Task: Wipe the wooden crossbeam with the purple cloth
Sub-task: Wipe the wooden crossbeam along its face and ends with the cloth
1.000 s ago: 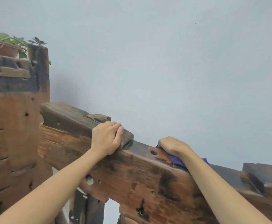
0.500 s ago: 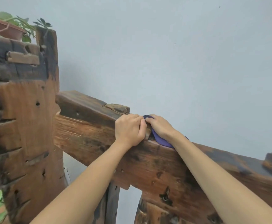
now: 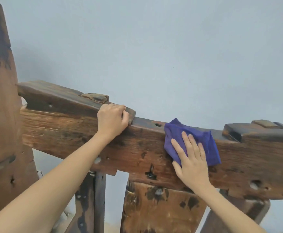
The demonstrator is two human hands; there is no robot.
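Observation:
A worn brown wooden crossbeam (image 3: pixel 73 132) runs from the left post across to the right edge. The purple cloth (image 3: pixel 203 140) hangs over its top edge and down its front face, right of centre. My right hand (image 3: pixel 190 158) lies flat on the cloth with fingers spread, pressing it against the beam's front. My left hand (image 3: pixel 112 121) curls over the top of the beam, gripping the end of a dark wedge block there.
A thick wooden post (image 3: pixel 1 115) stands at the left. Dark wedge blocks (image 3: pixel 258 130) sit on the beam's top at both ends. Upright planks (image 3: pixel 161 207) stand under the beam. A pale blue wall (image 3: pixel 171 56) is close behind.
My right hand has moved the cloth from the beam's top beside my left hand to the right and down onto the front face, now pressing flat. My left hand keeps its grip.

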